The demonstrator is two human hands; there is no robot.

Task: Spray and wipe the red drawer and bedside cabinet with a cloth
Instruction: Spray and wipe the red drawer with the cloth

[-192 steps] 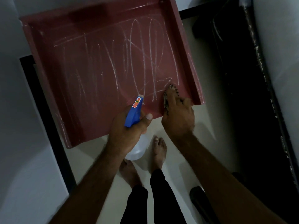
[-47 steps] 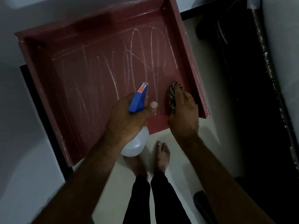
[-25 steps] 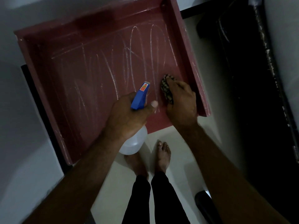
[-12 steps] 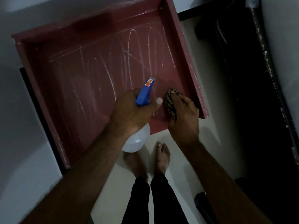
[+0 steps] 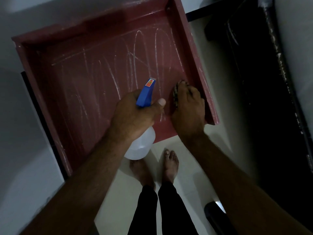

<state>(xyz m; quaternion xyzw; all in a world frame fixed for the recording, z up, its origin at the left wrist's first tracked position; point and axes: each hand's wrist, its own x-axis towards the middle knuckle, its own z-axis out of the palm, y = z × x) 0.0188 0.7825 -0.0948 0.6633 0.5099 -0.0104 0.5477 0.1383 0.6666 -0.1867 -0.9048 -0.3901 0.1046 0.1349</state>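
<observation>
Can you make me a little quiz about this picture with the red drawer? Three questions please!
1. Pick one: which hand grips the spray bottle? A) the left B) the right C) neither
2. True or false: the right hand holds the cloth inside the red drawer, close to its right wall.
3. Fill in: the streaks on the drawer's floor are ____ in colour.

Key: 1 is A, the left hand. 2 is true. 3 is white.
</observation>
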